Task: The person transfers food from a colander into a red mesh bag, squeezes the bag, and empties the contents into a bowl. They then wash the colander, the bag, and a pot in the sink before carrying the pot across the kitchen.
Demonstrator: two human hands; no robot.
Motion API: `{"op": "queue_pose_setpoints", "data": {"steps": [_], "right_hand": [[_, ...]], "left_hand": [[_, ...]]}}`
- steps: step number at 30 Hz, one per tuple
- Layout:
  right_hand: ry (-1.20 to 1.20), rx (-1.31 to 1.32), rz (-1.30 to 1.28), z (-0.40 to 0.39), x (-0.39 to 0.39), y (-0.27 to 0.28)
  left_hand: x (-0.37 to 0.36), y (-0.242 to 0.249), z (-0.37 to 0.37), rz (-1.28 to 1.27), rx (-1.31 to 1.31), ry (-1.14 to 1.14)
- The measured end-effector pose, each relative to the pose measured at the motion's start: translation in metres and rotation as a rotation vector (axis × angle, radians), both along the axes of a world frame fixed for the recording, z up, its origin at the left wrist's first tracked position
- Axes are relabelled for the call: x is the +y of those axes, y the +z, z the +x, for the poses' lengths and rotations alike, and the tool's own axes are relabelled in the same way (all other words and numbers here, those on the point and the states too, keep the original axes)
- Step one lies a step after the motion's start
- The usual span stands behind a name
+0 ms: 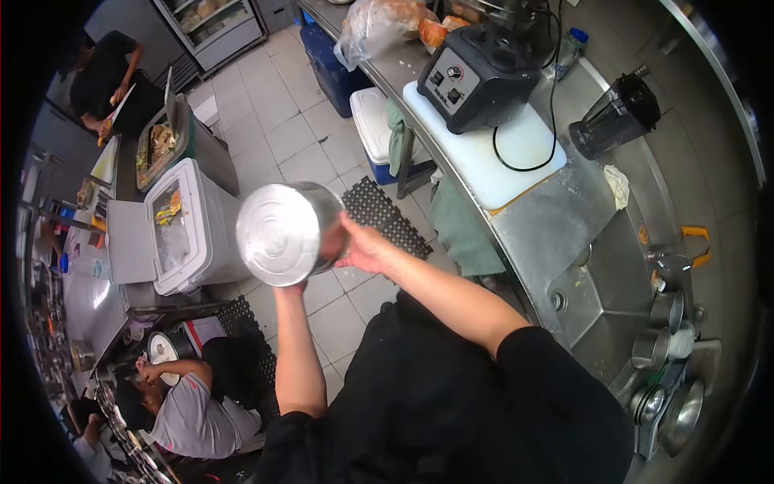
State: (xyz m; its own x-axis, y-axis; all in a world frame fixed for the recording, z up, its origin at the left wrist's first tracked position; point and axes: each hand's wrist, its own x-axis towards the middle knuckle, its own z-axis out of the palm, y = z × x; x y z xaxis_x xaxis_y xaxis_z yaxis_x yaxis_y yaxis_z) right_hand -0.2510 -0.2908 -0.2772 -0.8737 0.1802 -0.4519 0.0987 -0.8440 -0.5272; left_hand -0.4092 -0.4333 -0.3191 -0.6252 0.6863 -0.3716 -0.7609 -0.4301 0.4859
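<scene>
A shiny round metal pot (282, 234) is held up in front of me over the tiled floor. One flat, ringed end of it faces me, and it is slightly blurred. My right hand (360, 246) grips its side, thumb on the upper wall and fingers lower down. From beneath, my left hand (292, 290) holds the pot's near edge, with its fingers mostly hidden behind the metal. To the left of the pot stands a white bin (205, 230) with its lid raised.
On the right counter, a black blender base (480, 77) sits on a white cutting board (516, 173). A blender jar (617, 117) stands near the sink (588, 310). One person (201, 411) crouches at lower left; another (101, 77) works at upper left.
</scene>
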Motion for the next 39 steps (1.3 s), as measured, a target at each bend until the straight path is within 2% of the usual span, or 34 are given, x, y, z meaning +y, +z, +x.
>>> {"op": "queue_pose_setpoints", "data": {"steps": [1,2,4,5,7,8,9,10,11,12,13,14,15,16,17,18,20,23,24,25,30,32,34,36,37,39], "right_hand": [[0.009,-0.125,0.134,-0.001,0.004,0.011],[0.011,-0.131,0.12,0.003,0.013,-0.008],[0.127,-0.606,1.588,0.023,0.041,-0.055],[-0.18,-0.584,1.871,0.043,0.056,-0.067],[-0.305,-0.799,2.045,0.087,0.09,-0.063],[-0.246,-0.881,1.939,0.109,0.113,-0.057],[-0.346,-0.965,1.623,0.12,0.123,-0.053],[-0.315,-1.111,1.533,0.141,0.138,-0.097],[0.035,-0.99,1.408,0.169,0.159,-0.141],[-0.096,-1.048,1.822,0.215,0.182,-0.26],[0.016,-1.321,1.395,0.167,0.159,-0.147],[-0.124,-1.141,1.781,0.19,0.172,-0.222],[-0.276,-1.077,2.144,0.19,0.184,-0.254],[-0.157,-1.13,2.036,0.184,0.182,-0.233],[-0.059,-1.186,1.96,0.171,0.178,-0.212],[-0.009,-1.224,1.948,0.165,0.178,-0.194],[0.035,-1.28,2.007,0.153,0.168,-0.159],[0.01,-1.35,2.19,0.141,0.144,-0.097],[0.003,-1.333,2.211,0.124,0.144,-0.092],[-0.034,-1.286,2.264,0.109,0.141,-0.086],[-0.181,-1.093,2.469,0.054,0.112,-0.06],[-0.201,-0.883,2.178,0.011,0.12,-0.099],[-0.125,-0.845,1.981,-0.016,0.131,-0.148],[0.121,-0.908,1.859,-0.032,0.133,-0.153],[0.114,-0.944,1.843,-0.036,0.135,-0.158],[0.433,-0.951,1.61,-0.043,0.152,-0.167]], "left_hand": [[0.0,-0.014,-0.016,-0.017,0.027,0.029],[0.002,-0.002,-0.022,-0.062,0.024,0.048],[0.003,-0.005,-0.04,-0.351,-0.001,0.18],[0.0,-0.016,-0.054,-0.362,0.002,0.188],[-0.015,-0.049,-0.085,-0.542,-0.037,0.27],[-0.024,-0.06,-0.094,-0.593,-0.024,0.285],[-0.032,-0.072,-0.098,-0.514,0.096,0.315],[-0.046,-0.102,-0.114,-0.579,0.155,0.334],[-0.039,-0.076,-0.105,-0.577,0.206,0.341],[-0.029,-0.041,-0.098,-0.688,0.119,0.301],[-0.037,-0.054,-0.104,-0.65,0.137,0.303],[-0.041,-0.069,-0.112,-0.638,0.107,0.314],[-0.032,-0.054,-0.114,-0.735,-0.026,0.384],[-0.035,-0.078,-0.13,-0.773,-0.058,0.38],[-0.029,-0.078,-0.134,-0.648,-0.018,0.386],[-0.018,-0.077,-0.14,-0.526,0.021,0.359],[-0.006,-0.066,-0.152,-0.509,0.041,0.315],[0.001,-0.062,-0.178,-0.569,0.1,0.28],[-0.001,-0.067,-0.19,-0.547,0.111,0.261],[-0.002,-0.036,-0.188,-0.565,0.129,0.261],[-0.015,-0.032,-0.242,-0.481,0.202,0.263],[-0.015,-0.017,-0.266,-0.439,0.184,0.292],[-0.018,0.006,-0.292,-0.276,0.199,0.352],[-0.033,0.101,-0.287,-0.306,0.221,0.421],[-0.04,0.107,-0.303,-0.277,0.217,0.466],[-0.052,0.104,-0.336,-0.2,0.233,0.511]]}}
